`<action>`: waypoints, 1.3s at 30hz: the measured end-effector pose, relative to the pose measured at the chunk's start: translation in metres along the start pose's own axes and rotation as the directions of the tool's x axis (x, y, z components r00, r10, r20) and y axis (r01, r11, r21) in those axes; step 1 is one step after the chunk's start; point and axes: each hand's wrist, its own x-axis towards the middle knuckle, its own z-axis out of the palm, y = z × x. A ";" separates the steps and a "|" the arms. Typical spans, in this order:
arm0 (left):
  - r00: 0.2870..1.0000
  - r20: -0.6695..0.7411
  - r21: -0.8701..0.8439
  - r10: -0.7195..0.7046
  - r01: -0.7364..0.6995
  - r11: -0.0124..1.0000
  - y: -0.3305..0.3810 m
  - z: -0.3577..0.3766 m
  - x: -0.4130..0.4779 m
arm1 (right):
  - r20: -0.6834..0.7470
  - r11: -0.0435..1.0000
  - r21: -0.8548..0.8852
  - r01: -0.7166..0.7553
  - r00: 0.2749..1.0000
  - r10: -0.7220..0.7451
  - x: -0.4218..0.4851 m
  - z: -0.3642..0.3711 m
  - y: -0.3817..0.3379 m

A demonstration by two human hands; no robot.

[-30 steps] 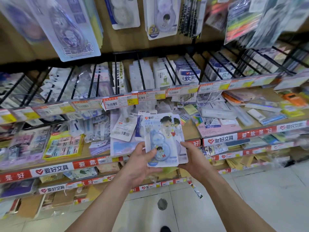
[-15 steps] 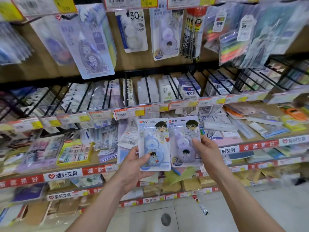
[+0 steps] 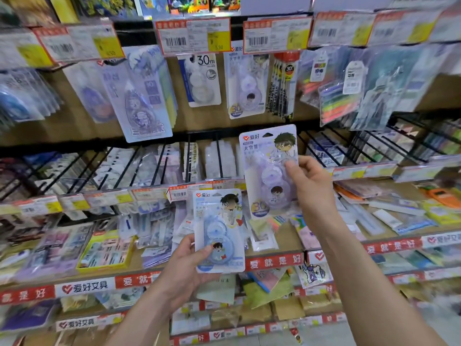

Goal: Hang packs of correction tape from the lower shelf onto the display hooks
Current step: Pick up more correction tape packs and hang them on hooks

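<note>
**Two packs in hand, purple one heading for its hook**

Stationery shelving is filling the whole view: a wooden back panel with hanging goods across the top, wire-divided racks at the middle, and flat shelves crowded with loose packets below. The right hand [image 3: 311,188] is gripping a purple correction tape pack [image 3: 270,171] by its right edge, thumb pressing on the front, and is holding it upright at about one o'clock from centre. The left hand [image 3: 184,268] is gripping a blue correction tape pack [image 3: 219,231] from below, thumb lying across the blister, at about six o'clock, in front of the lower shelf [image 3: 139,264].

Judging by this, the picking-up is done and the hanging is the step in hand. A matching purple pack [image 3: 247,83] is already hanging at twelve o'clock, directly above the one being held. The next move is calling for lining up the cut-out at the pack's top with that hook's tip and sliding it on; the hook itself is hiding behind price tags [image 3: 194,36], so its tip cannot be made out.

Both packs are showing a red heart logo with "爱好" and a cartoon figure; the purple one is also carrying "30" in a round badge. A hanging white pack [image 3: 199,78] is reading "30m". One yellow tag is appearing to read "5.50". Red shelf strips [image 3: 274,262] are reading "爱就是好" and "爱好文具".
</note>
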 end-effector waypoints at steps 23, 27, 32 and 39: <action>0.989 0.005 0.063 0.146 -0.146 0.987 0.029 0.001 0.010 | -0.134 0.956 0.122 0.269 0.958 -0.252 0.096 0.053 -0.063; 0.987 0.012 0.062 0.159 -0.159 0.985 0.029 0.000 0.013 | -0.148 0.952 0.144 0.271 0.957 -0.250 0.101 0.047 -0.060; 0.986 0.016 0.061 0.168 -0.168 0.984 0.025 0.001 0.018 | -0.147 0.960 0.028 0.277 0.952 -0.270 0.112 0.048 -0.059; 0.979 0.060 0.071 0.197 -0.201 0.977 0.027 0.012 0.018 | -0.146 0.976 -0.103 0.191 0.968 -0.205 0.145 0.064 -0.054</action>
